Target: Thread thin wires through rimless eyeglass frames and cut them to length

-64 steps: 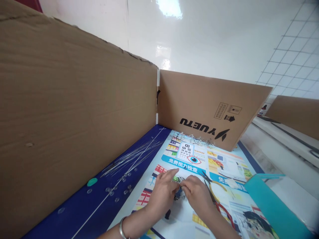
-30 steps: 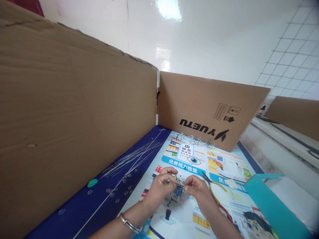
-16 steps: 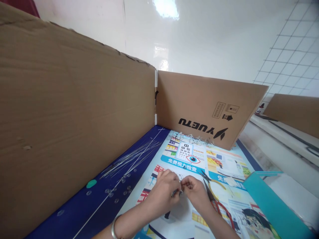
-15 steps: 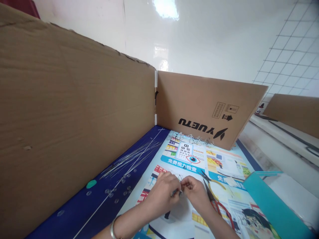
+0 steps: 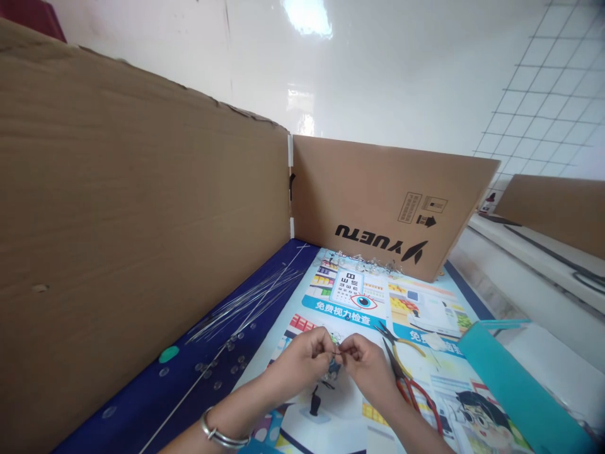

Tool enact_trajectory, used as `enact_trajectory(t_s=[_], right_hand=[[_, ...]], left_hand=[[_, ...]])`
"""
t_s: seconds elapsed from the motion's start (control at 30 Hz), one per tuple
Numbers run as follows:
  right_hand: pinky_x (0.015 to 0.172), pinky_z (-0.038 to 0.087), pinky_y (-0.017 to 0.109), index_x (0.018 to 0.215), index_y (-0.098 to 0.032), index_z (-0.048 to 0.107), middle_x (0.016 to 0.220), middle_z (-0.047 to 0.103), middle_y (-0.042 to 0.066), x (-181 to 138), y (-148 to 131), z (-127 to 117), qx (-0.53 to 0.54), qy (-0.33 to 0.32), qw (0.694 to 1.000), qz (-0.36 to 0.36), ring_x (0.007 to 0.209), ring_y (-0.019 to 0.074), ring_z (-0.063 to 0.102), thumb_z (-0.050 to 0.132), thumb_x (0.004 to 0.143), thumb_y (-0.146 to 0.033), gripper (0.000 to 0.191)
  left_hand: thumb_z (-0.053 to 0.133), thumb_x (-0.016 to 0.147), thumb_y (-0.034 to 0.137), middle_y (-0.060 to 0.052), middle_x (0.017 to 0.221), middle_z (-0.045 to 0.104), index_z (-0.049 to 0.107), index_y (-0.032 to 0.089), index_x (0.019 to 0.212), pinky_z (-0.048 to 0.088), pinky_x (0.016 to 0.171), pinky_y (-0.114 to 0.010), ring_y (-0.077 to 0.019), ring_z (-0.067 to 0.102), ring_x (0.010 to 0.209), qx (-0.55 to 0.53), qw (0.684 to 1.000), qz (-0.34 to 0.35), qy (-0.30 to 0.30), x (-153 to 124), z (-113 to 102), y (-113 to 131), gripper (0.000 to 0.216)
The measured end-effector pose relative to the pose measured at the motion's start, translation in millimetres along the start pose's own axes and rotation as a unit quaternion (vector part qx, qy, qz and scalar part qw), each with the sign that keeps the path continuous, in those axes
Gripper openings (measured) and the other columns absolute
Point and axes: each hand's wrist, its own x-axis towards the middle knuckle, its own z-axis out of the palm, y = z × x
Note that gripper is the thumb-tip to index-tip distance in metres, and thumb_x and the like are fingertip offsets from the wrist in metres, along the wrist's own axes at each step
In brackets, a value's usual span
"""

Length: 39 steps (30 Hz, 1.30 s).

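My left hand (image 5: 305,358), with a silver bangle (image 5: 222,435) at its wrist, is closed in a pinch. It meets my right hand (image 5: 363,360), also pinching, above the printed poster. A short stretch of thin dark wire (image 5: 336,353) runs between the fingertips of both hands. Small bits show around and below the fingers, but I cannot make out what they are. Right of my right hand lie yellow-handled pliers (image 5: 401,343) and red-handled scissors (image 5: 411,384). Along the left, thin silvery wires (image 5: 250,301) and several clear round beads (image 5: 231,345) rest on the blue surface.
A tall cardboard panel (image 5: 142,189) stands at left, another (image 5: 378,195) at the back. Small clear pieces (image 5: 363,261) lie along its foot. A green disc (image 5: 169,354) sits by the left panel. A teal folder (image 5: 515,391) and white scrap (image 5: 435,341) are at right.
My left hand has turned and shifted slightly, so its thumb and fingertips now face my right hand. The thin wire between them has come into view. The whole view has shifted a little.
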Motion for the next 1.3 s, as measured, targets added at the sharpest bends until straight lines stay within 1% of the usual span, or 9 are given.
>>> enact_trajectory(t_s=[0.1,0.23,0.4,0.57,0.73,0.93,1.03,1.17,1.3], right_hand=[[0.058,0.039,0.027,0.068,-0.019,0.057,0.065,0.056,0.001,-6.3,-4.3,-1.6,-0.08,0.025,0.995,-0.06,0.062,0.0162,0.052,0.046,0.071,-0.012,0.013],[0.069,0.038,0.031,0.075,-0.019,0.057,0.076,0.057,0.005,-13.1,-10.9,-4.5,-0.219,0.037,0.957,-0.185,0.075,0.0191,0.051,0.041,0.076,-0.006,0.021],[0.065,0.04,0.027,0.074,-0.02,0.052,0.072,0.056,0.001,-12.5,-15.1,-8.6,-0.174,0.036,0.969,-0.172,0.071,0.0158,0.053,0.042,0.074,-0.003,0.02],[0.062,0.043,0.026,0.088,-0.02,0.051,0.077,0.058,0.001,-12.9,-8.0,-5.6,-0.155,0.079,0.974,-0.148,0.071,0.0162,0.056,0.045,0.072,-0.006,0.022],[0.061,0.045,0.026,0.1,-0.021,0.05,0.073,0.06,0.001,-18.8,-2.8,2.8,-0.156,0.083,0.968,-0.176,0.064,0.0151,0.058,0.045,0.078,-0.011,0.025],[0.064,0.046,0.028,0.103,-0.021,0.049,0.079,0.06,0.002,-25.5,2.6,12.3,-0.152,0.065,0.957,-0.239,0.07,0.0163,0.058,0.044,0.078,-0.009,0.028],[0.064,0.044,0.028,0.101,-0.022,0.049,0.078,0.058,0.002,-27.6,3.7,15.7,-0.14,0.04,0.958,-0.247,0.07,0.0163,0.056,0.043,0.078,-0.008,0.027],[0.061,0.042,0.026,0.094,-0.022,0.051,0.073,0.055,0.0,-26.2,-1.5,14.1,-0.078,0.015,0.973,-0.215,0.064,0.0143,0.051,0.045,0.077,-0.01,0.022],[0.059,0.04,0.024,0.08,-0.021,0.045,0.067,0.05,-0.003,-17.5,-7.7,4.2,0.1,-0.002,0.992,-0.074,0.062,0.0125,0.048,0.054,0.076,-0.017,0.011]], left_hand=[[0.042,0.072,0.008,0.002,0.068,0.056,0.052,0.015,0.072,0.036,0.056,-0.019,-0.0096,0.047,0.06,-0.018,1.0,0.008,-0.024,0.0,1.2,0.9,0.012],[0.045,0.075,0.009,0.003,0.07,0.055,0.049,0.017,0.08,0.037,0.054,-0.018,-0.0082,0.046,0.058,-0.056,0.998,0.013,-0.026,1.0,4.2,-4.0,0.01],[0.053,0.079,0.023,0.004,0.075,0.057,0.038,0.021,0.104,0.034,0.039,-0.015,-0.0034,0.041,0.04,-0.232,0.971,-0.035,-0.056,3.0,7.6,-12.1,0.03],[0.056,0.08,0.029,-0.001,0.087,0.063,0.04,0.021,0.115,0.028,0.037,-0.015,-0.0006,0.037,0.037,-0.262,0.964,-0.035,-0.009,3.2,9.0,-11.1,0.039],[0.057,0.077,0.019,0.0,0.076,0.065,0.042,0.017,0.123,0.039,0.054,-0.019,-0.0076,0.051,0.058,-0.233,0.969,0.003,0.078,3.9,14.2,-16.2,0.048],[0.056,0.078,0.019,-0.003,0.087,0.068,0.047,0.017,0.122,0.047,0.074,-0.028,-0.016,0.062,0.08,-0.208,0.969,0.022,0.133,-0.6,22.3,-25.0,0.045],[0.058,0.077,0.019,-0.003,0.085,0.068,0.05,0.016,0.119,0.047,0.076,-0.028,-0.0158,0.062,0.08,-0.216,0.962,0.016,0.164,-0.9,24.2,-25.7,0.043],[0.06,0.076,0.016,0.002,0.068,0.063,0.052,0.014,0.119,0.044,0.062,-0.023,-0.0105,0.055,0.062,-0.222,0.965,0.011,0.138,3.5,19.1,-24.8,0.044],[0.06,0.074,0.013,0.002,0.066,0.064,0.043,0.013,0.127,0.042,0.059,-0.022,-0.0098,0.054,0.059,-0.237,0.97,0.028,0.054,7.1,10.0,-26.8,0.056]])
